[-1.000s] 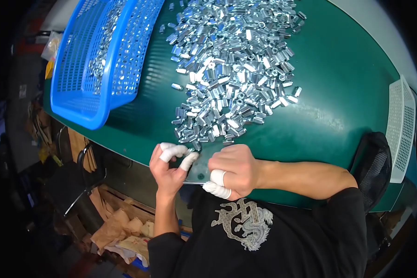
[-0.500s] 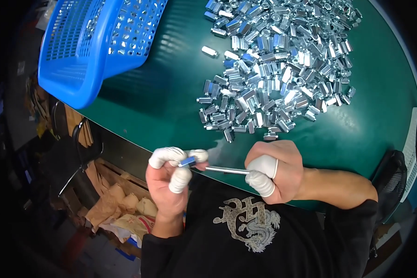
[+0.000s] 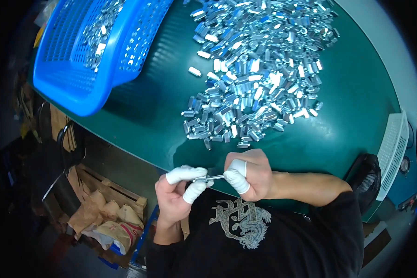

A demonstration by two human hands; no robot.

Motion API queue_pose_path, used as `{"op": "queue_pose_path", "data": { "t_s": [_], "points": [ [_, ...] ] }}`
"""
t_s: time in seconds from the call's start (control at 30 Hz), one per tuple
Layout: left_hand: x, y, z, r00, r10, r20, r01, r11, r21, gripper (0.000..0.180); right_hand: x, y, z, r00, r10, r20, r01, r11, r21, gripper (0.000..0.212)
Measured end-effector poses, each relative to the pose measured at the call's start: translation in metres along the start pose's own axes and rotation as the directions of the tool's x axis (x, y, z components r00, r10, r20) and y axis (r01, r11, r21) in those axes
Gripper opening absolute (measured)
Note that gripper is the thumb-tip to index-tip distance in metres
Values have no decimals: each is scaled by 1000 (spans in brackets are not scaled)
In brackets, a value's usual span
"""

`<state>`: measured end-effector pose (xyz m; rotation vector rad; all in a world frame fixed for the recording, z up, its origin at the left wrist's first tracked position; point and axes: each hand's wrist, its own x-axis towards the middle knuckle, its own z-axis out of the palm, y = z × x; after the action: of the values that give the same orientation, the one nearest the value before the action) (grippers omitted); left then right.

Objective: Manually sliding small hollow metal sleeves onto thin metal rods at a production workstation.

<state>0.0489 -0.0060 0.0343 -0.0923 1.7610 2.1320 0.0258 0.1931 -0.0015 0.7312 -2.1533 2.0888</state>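
White finger covers sit on several fingertips of both hands. My left hand (image 3: 175, 199) pinches a small shiny hex coupling nut (image 3: 200, 179) between thumb and fingers, which hide part of it. From the right, my right hand (image 3: 254, 175) grips a thin metal rod (image 3: 217, 177) in closed fingers. The rod's left end meets the nut; whether it goes inside is too small to tell. Both hands are over the table's near edge, in front of my black shirt. Beyond them a large heap of similar metal nuts (image 3: 259, 78) covers the green table (image 3: 352, 102).
A blue perforated basket (image 3: 81, 99) with more metal parts leans at the far left of the table. One loose nut (image 3: 194, 71) lies left of the heap. A white perforated tray (image 3: 393, 153) stands at the right edge. Paper sacks (image 3: 109, 231) and a wooden pallet (image 3: 139, 202) are low on the left.
My right hand and the rod have come left toward my left hand, so the rod now meets the nut. The nut has turned in my left fingers. The whole view has shifted slightly.
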Motion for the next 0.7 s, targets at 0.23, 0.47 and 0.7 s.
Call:
{"op": "queue_pose_path", "data": {
  "t_s": [0.23,0.47,0.7],
  "points": [
    [13,2,19,978,198,63,-203,975,95,22,3,2,2,998,-59,-1,59,998,-21,25],
    [38,-1,-11,847,453,278,-523,805,281,29,9,7,7,995,-97,33,99,991,-89,24],
    [27,-6,-19,927,178,329,-254,945,205,41,6,6,5,957,-224,183,251,958,-142,22]
  ]
}}
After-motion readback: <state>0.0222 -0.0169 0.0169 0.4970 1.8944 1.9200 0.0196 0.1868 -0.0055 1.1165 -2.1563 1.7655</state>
